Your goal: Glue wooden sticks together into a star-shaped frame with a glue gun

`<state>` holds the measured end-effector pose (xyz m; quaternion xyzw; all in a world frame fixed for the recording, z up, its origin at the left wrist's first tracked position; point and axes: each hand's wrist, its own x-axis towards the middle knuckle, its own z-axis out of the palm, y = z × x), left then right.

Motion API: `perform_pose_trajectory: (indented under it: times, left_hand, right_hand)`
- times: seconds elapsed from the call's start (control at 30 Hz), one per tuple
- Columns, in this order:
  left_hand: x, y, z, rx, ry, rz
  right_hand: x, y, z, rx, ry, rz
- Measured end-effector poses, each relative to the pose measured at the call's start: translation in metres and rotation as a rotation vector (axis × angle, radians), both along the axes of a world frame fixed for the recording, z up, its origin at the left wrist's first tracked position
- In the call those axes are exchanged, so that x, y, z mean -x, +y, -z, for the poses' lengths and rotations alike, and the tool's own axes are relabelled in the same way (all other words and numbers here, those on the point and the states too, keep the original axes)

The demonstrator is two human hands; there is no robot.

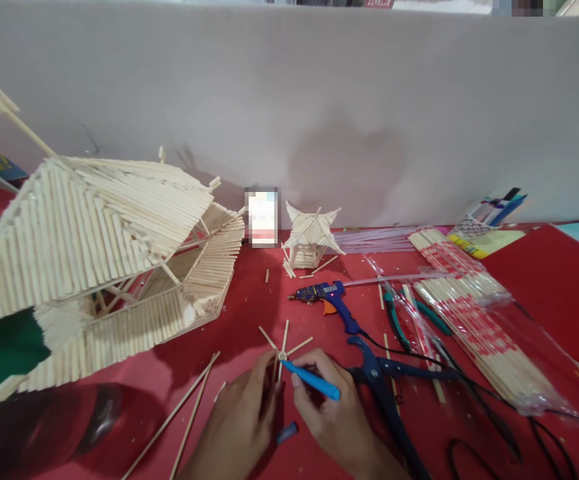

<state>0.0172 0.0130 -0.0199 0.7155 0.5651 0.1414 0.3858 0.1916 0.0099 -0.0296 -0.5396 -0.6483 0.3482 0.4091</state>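
Note:
Thin wooden sticks spread like spokes from a small hub in a star-shaped stick frame (287, 341). My left hand (246, 407) is closed on its near side, fingers pinching the lower sticks. A light blue pen (314, 380) is held in my right hand (332, 403), its tip touching or just over the hub. Between my wrists lies a small dark blue cap (287, 433). Two long loose sticks (182, 407) rest left of my left hand. Beyond the frame, a blue glue gun (324, 295) lies on its side.
A large stick-built boat-like model (119, 227) fills the left, beside a dark bottle (49, 433). Behind stand a small stick pavilion (312, 237) and a lit phone (263, 219). At right lie blue-handled cutters (382, 380), green-handled pliers (396, 320), cables and packed chopsticks (479, 320).

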Motion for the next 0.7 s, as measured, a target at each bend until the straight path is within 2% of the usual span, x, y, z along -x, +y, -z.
perform_pose_trajectory:
  times: [0.7]
  left_hand:
    - [0.0012, -0.0013, 0.005, -0.038, 0.004, 0.006]
  right_hand:
    - [0.0022, 0.0026, 0.003, 0.008, -0.01, -0.021]
